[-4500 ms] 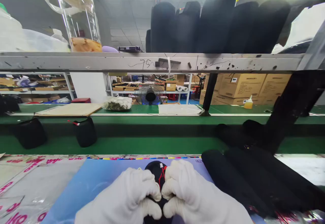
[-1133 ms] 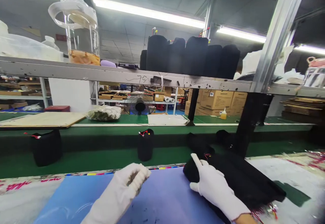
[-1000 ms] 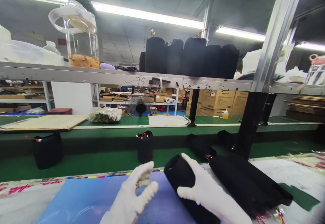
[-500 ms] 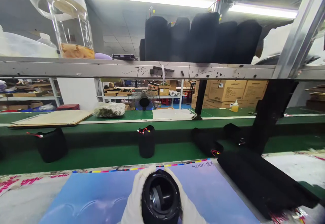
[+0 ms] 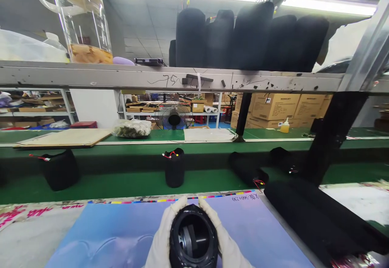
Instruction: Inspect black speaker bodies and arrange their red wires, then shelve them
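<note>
Black cylinder (image 5: 203,228) swung end-on since earlier: glossy rim (image 5: 213,237), metallic part (image 5: 186,239) inside; left hand (image 5: 161,237), right hand (image 5: 225,241) cupped round it.

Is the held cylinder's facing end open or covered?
Open: the cylinder has no cover there; a round silvery part shows inside.

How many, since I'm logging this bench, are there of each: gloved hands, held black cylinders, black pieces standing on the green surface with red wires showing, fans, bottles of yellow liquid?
Gloved hands: 2 (left hand, right hand)
Held black cylinder: 1
Standing black pieces: 2
Fan: 1
Yellow bottle: 1
Total: 7
</note>
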Demonstrator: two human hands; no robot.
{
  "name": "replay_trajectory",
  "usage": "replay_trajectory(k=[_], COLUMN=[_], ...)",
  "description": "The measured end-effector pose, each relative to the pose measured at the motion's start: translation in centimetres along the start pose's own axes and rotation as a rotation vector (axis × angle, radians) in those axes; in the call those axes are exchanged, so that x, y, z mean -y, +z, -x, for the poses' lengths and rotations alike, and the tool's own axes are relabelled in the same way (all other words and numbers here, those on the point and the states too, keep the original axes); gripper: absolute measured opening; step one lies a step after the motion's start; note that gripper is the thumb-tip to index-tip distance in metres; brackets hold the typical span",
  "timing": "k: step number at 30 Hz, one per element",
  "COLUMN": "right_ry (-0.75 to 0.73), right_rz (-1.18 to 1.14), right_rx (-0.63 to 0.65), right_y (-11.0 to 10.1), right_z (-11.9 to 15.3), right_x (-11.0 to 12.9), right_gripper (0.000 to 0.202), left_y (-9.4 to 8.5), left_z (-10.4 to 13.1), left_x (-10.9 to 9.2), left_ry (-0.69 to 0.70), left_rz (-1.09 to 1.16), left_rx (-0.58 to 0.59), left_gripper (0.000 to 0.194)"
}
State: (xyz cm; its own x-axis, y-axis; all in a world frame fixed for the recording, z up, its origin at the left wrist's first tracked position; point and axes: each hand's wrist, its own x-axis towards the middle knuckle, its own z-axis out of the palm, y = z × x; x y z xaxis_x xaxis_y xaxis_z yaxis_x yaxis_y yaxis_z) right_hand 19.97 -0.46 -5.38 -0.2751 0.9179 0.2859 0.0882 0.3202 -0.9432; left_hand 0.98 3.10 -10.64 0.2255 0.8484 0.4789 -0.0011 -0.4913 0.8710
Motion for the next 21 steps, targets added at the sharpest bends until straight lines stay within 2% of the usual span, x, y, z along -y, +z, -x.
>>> replay_trajectory(k=[4,10,12,14,16,19,21], right_ry=[-0.007,-0.019,-0.024,-0.031,-0.040,-0.052,-0.058], right_rz=[0.028,0.092,0.118,0.143,0.166,0.190,0.202], right_rx=[0.005,0.033,0.038,0.039,0.036,0.038,0.040], right_y=[0.2,0.3,0.1,-0.3,-0.9,-1.5,-1.7], right_z=[-0.2,-0.3,-0.4,-0.5,-0.7,-1.3,-1.6], right_x=[0.0,0.2,0.3,0.5,0.7,1.0,1.1], right_gripper=[0.033,0.033,0.034,0.034,0.033,0.030,0.029], left_y=[0.1,0.0,0.1,0.2,0.3,0.4,0.4], left_z=[0.1,0.3,0.2,-0.2,-0.8,-1.7,-1.8], left_x=[0.7,0.0,-0.5,-1.0,-1.6,-2.2,-2.3], left_ry=[-0.013,-0.095,-0.126,-0.123,-0.011,0.258,0.314], left_rz=[0.113,0.038,-0.007,-0.066,-0.109,-0.111,-0.111], left_rx=[0.033,0.020,-0.001,-0.035,-0.024,0.016,0.010], left_gripper=[0.093,0.103,0.097,0.082,0.068,0.061,0.057])
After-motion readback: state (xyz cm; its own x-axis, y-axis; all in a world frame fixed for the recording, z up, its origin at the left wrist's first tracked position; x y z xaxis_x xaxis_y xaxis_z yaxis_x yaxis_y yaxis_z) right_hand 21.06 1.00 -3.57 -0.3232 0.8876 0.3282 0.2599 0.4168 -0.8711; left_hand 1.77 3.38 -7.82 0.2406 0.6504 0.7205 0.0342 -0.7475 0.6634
